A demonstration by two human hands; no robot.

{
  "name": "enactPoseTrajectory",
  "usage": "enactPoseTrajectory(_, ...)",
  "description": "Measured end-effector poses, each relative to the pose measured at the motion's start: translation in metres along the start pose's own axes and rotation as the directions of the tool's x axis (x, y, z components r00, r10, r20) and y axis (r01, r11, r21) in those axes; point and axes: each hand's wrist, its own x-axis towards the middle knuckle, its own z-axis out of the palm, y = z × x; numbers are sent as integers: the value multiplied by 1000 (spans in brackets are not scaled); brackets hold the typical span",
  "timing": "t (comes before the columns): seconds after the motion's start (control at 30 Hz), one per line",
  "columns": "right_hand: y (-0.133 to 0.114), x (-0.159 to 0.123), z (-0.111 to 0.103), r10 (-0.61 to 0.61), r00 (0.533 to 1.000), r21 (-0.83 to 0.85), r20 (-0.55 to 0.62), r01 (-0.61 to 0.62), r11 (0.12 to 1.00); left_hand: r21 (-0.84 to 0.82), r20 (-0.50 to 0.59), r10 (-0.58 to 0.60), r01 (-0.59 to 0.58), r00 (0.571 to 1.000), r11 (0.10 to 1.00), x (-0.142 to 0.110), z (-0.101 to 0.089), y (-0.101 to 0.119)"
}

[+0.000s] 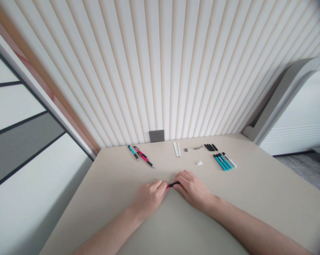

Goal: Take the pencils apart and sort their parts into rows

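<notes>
Between my two hands lies a red and black pen [172, 185], held level just above or on the table; most of it is covered by fingers. My left hand [151, 194] is closed around its red end. Fingers of my right hand [190, 187] pinch the black end from the other side. Beyond my left hand, a teal pen [133, 153] and two red pens [145, 159] with black grips lie on the table. Nearest to my right hand is a small group of white plastic pieces [199, 163].
On the beige table [117, 205] are thin white refills [177, 149], small dark pieces [185, 150], springs or metal bits [197, 147], black grips [211, 147], teal barrels [223, 162] and a white barrel [229, 159]. A socket [157, 136] sits on the ribbed wall [175, 71] behind.
</notes>
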Motion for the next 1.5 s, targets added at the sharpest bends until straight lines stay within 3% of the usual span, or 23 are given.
enactPoseTrajectory(0.63,1,0,1,16,1000,35,-13,-16,999,8,-49,14,-13,999,1000,-1,3,0)
enactPoseTrajectory(0.8,2,0,2,73,996,68,-47,-70,995,12,-22,12,-12,1000,1000,-1,4,-2)
enactPoseTrajectory(1.03,5,0,-1,55,998,116,-10,-54,992,57,37,-15,13,999,998,-3,5,-3)
enactPoseTrajectory(1.17,9,1,-3,189,977,272,-93,-158,949,68,48,-104,101,993,993,-3,7,-3)
enactPoseTrajectory(1.37,19,5,-6,457,876,496,-153,-332,802,93,120,-226,216,967,972,0,2,-1)
enactPoseTrajectory(1.5,24,7,-11,526,833,538,-172,-367,758,88,141,-237,226,961,970,1,1,0)
